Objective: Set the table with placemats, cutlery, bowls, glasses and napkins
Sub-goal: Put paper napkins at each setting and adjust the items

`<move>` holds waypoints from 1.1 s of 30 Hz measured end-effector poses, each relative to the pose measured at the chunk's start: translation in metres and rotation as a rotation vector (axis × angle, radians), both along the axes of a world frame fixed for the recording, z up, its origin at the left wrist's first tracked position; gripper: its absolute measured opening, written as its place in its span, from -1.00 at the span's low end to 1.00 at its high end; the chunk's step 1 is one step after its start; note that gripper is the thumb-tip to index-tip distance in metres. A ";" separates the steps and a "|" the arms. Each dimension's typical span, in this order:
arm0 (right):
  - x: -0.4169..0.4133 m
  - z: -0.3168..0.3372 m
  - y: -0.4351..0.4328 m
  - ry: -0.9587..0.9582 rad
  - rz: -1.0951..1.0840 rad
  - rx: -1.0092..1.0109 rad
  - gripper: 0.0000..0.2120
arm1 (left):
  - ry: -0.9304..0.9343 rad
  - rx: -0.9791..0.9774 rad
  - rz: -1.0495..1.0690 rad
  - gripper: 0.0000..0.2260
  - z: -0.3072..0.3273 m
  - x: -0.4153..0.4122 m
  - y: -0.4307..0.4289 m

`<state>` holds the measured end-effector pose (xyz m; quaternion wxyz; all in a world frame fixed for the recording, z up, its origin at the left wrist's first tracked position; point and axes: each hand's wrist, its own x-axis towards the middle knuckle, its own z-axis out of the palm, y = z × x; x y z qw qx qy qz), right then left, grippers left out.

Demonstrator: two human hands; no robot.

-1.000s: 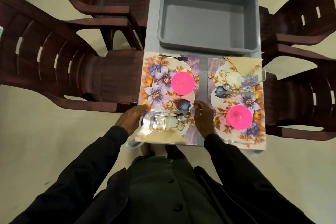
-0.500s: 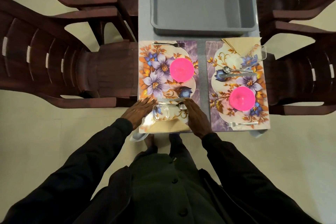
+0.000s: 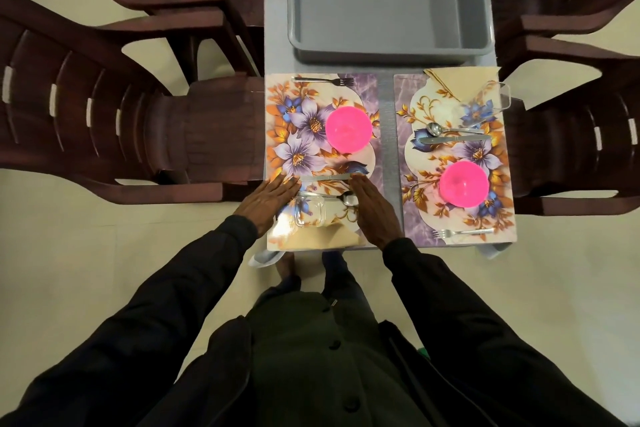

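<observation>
Dark chairs [image 3: 104,121] stand on both sides of the grey counter [image 3: 388,156]. A grey tub [image 3: 388,57] sits at its far end. Nearer lie 2 floral mats side by side, the left mat [image 3: 298,135] and the right mat [image 3: 401,218], with a strip of counter between them.

The left hand [image 3: 268,199] and right hand [image 3: 375,211] lie flat on the near part of the left mat, fingers straight and together, holding nothing. Their fingertips reach the 2 ends of the left knife [image 3: 325,177]; whether they touch it cannot be told.

The left bowl [image 3: 348,129], pink, sits mid-mat; the right bowl [image 3: 464,184] sits on the right mat.

The near napkin [image 3: 318,237] lies between the hands at the mat's near edge, with the near glass [image 3: 310,213] just beyond it. The far napkin [image 3: 460,78] and far glass [image 3: 485,102] occupy the right mat's far corner.

The left spoon [image 3: 332,197] lies between the left knife and the near glass; the left fork [image 3: 323,81] lies along the far edge. On the right mat, the right spoon [image 3: 450,129] and right knife [image 3: 453,139] lie together beyond the bowl, and the right fork [image 3: 462,232] lies near the near edge.
</observation>
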<state>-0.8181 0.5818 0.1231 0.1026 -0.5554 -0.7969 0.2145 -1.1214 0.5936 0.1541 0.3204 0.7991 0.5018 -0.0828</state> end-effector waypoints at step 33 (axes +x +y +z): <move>-0.001 -0.002 0.023 0.022 0.029 0.083 -0.71 | -0.374 0.027 0.375 -0.22 0.002 0.010 -0.039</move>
